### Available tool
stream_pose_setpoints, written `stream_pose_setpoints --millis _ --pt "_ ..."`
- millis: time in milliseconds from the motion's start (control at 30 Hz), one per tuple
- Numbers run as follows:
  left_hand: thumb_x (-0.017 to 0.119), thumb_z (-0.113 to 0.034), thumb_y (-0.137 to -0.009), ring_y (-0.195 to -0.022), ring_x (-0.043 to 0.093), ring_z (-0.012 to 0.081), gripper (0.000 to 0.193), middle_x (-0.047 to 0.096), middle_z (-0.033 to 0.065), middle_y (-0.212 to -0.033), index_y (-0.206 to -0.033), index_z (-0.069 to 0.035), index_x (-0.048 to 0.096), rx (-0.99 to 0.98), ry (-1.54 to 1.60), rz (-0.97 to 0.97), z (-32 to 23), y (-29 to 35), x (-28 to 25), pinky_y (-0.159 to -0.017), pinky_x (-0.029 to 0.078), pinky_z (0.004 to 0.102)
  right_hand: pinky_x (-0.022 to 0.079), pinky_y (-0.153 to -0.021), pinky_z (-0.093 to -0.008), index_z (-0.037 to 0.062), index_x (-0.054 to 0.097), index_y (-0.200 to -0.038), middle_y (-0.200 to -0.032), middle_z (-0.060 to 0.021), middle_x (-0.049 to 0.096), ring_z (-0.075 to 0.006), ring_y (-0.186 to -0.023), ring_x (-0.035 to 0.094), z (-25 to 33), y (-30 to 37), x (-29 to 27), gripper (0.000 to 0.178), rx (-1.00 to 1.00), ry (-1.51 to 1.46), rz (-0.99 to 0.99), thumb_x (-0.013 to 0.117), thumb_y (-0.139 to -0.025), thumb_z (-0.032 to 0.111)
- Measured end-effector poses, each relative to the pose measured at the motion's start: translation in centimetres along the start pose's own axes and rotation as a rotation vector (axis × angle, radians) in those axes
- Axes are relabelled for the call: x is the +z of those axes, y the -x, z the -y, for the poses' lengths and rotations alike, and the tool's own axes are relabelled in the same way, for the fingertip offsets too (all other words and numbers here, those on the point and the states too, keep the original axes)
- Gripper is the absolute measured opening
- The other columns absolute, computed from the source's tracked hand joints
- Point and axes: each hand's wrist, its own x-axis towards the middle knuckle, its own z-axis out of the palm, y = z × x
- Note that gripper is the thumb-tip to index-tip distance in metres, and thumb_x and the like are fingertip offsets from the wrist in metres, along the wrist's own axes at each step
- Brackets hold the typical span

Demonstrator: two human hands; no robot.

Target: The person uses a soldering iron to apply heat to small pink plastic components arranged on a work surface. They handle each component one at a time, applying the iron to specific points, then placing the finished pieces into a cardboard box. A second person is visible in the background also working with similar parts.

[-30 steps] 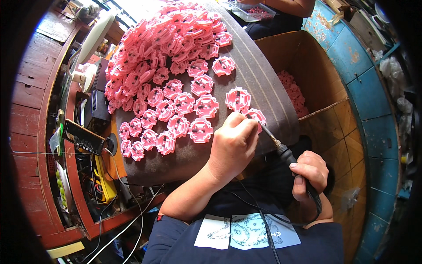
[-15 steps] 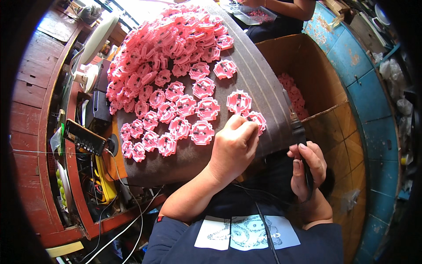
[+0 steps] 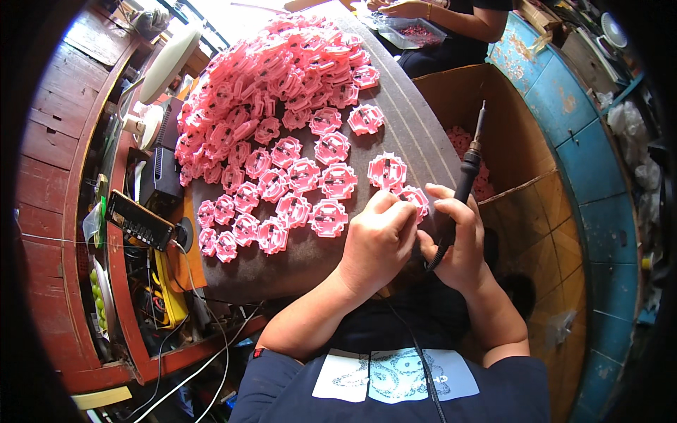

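Note:
My right hand is wrapped round the black handle of a soldering iron, whose bare metal tip points up and away from me. Close beside it, my left hand is closed in a pinch at the near edge of a pink plastic part; whatever is between its fingertips is hidden. Just beyond the fingers lies another pink plastic part with a dark strip in its middle. To the left, several similar parts are laid out in loose rows on the dark work surface.
A large heap of pink parts covers the far left of the surface. At right stands an open cardboard box with pink parts inside. A phone and a white lamp stand left. Another person's arm is beyond, near a clear tray.
My right hand has come up and left, beside my left hand, and the soldering iron now stands more upright. My left hand stays at the pink part. The view has shifted slightly.

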Motion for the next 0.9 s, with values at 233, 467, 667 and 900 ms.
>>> stream_pose_setpoints --millis 233,467,667,900 --pt "0.075 0.001 -0.088 -0.08 0.069 0.0337 0.014 0.065 0.0155 -0.091 -0.1 -0.003 0.071 0.024 0.012 -0.03 0.0 0.1 0.0 -0.069 0.058 0.042 0.054 -0.083 -0.0465 0.004 0.054 -0.125 -0.121 -0.0213 0.072 -0.0388 -0.094 0.066 0.0 -0.6 0.6 0.062 0.018 0.031 0.037 0.084 -0.072 0.0" --pt "0.075 0.004 -0.086 -0.081 0.071 0.0319 0.017 0.069 0.0154 -0.093 -0.102 -0.003 0.074 0.023 0.006 -0.028 0.1 0.0 0.0 -0.07 0.058 0.0393 0.055 -0.084 -0.0458 0.004 0.055 -0.126 -0.12 -0.0207 0.073 -0.0383 -0.095 0.067 -0.1 -0.6 0.9 0.062 0.022 0.035 0.021 0.084 -0.072 0.002" --pt "0.075 0.002 -0.087 -0.081 0.069 0.0343 0.016 0.066 0.0157 -0.091 -0.102 -0.003 0.071 0.039 0.014 -0.031 0.1 0.0 0.0 -0.071 0.058 0.0424 0.053 -0.081 -0.0463 0.0038 0.055 -0.125 -0.119 -0.0203 0.073 -0.0375 -0.092 0.067 -0.1 -0.7 1.0 0.061 0.012 0.061 0.012 0.085 -0.073 0.004" --pt "0.075 0.004 -0.086 -0.082 0.071 0.0324 0.017 0.069 0.0152 -0.092 -0.102 -0.003 0.074 0.012 0.005 -0.021 0.2 0.1 0.0 -0.072 0.058 0.0399 0.053 -0.08 -0.0452 0.0042 0.056 -0.124 -0.117 -0.0193 0.074 -0.0368 -0.09 0.066 -0.4 -0.2 1.6 0.058 0.018 0.072 -0.024 0.085 -0.073 0.005"
